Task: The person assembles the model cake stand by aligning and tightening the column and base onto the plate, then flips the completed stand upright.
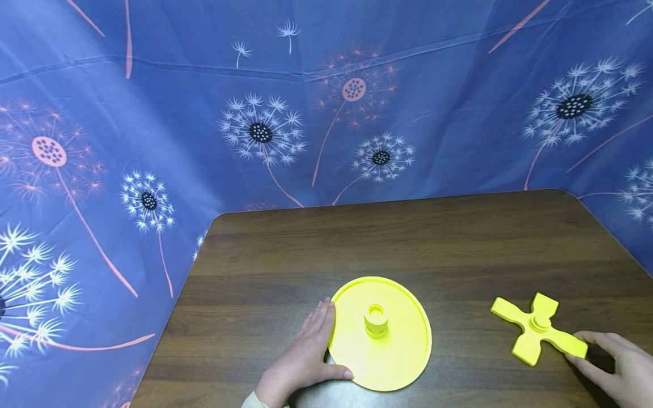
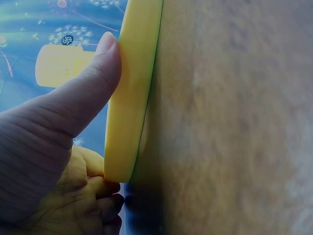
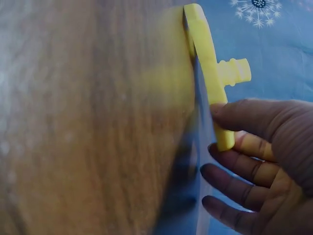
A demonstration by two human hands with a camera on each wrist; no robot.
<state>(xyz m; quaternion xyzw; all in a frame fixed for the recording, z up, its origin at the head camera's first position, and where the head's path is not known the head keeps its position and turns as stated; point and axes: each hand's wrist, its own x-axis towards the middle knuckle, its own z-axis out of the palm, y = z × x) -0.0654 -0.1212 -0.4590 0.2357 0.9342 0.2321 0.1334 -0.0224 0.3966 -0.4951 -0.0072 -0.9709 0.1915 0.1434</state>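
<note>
A yellow round tray (image 1: 403, 351) with a raised rim and a short hollow post (image 1: 376, 320) at its centre lies on the table. My left hand (image 1: 308, 354) holds its left edge, the thumb on the near rim and the fingers along the far-left rim. In the left wrist view, the thumb presses against the tray's side (image 2: 132, 98). To the right is a yellow four-armed cross piece (image 1: 528, 340) with a ridged stud (image 3: 234, 72) standing up from its middle. My right hand (image 1: 619, 362) pinches the end of its right arm between thumb and fingers.
Both pieces are on a dark brown wooden table (image 1: 357, 243) with rounded far corners. Wood surface separates the tray from the cross piece. A blue cloth (image 1: 316, 34) printed with dandelions hangs behind the table and along its left side.
</note>
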